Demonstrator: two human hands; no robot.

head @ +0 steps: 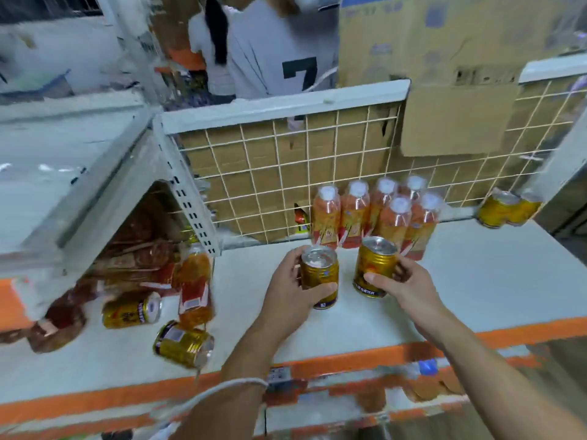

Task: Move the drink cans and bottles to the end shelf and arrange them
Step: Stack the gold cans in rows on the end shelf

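1. A head-worn camera looks down on a white shelf (476, 281) with an orange front edge. The picture is blurred at the left side.
2. The left hand (295, 281) holds a gold drink can, the left can (319, 271). The fingers are wrapped round its side, with the thumb across the front.
3. The right hand (403, 281) holds a second gold can, the right can (374, 265), with fingers and thumb curled round its body. Both cans are upright, near each other but apart.
4. It is not clear whether the two cans stand on the shelf or hang just above it.
5. Just behind them, a group of orange bottles (374, 214) with white caps stands against the wire grid (270, 173). A pair of cans (508, 209) sits at the far right.
6. At the left, two lying cans (131, 309) and a lone bottle (195, 290) probably wait their turn.
7. To do this step well, it seems best to carry both cans upright and low towards the pair at the right. They should go down flat, base first, in line with that pair.
8. The right can is close to the bottles, so the fingers behind it should move clear without knocking them.
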